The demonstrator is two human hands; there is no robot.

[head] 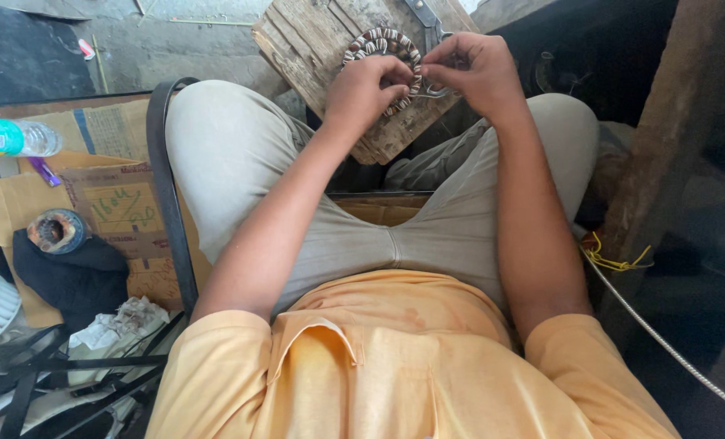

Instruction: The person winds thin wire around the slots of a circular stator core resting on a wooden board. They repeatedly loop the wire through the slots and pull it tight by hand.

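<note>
Head view, left to right: at nine o'clock a plastic bottle (13, 136) lies on flattened cardboard (115, 207), with a second wound ring (56, 231) on dark cloth below it. A black belt (167, 195) curves beside the left thigh. At twelve o'clock the left hand (365, 89) and right hand (472, 73) both pinch the wound coil ring (383, 42), which rests on a wooden board (314, 41), probably for steady support. Scissors (427, 20) lie just behind, partly hidden by the fingers. Yellow cord (614, 260) hangs at three o'clock.

Rough weathered wooden board (314, 41), glossy copper-wire ring (379, 41), matt cardboard (119, 207)
</note>
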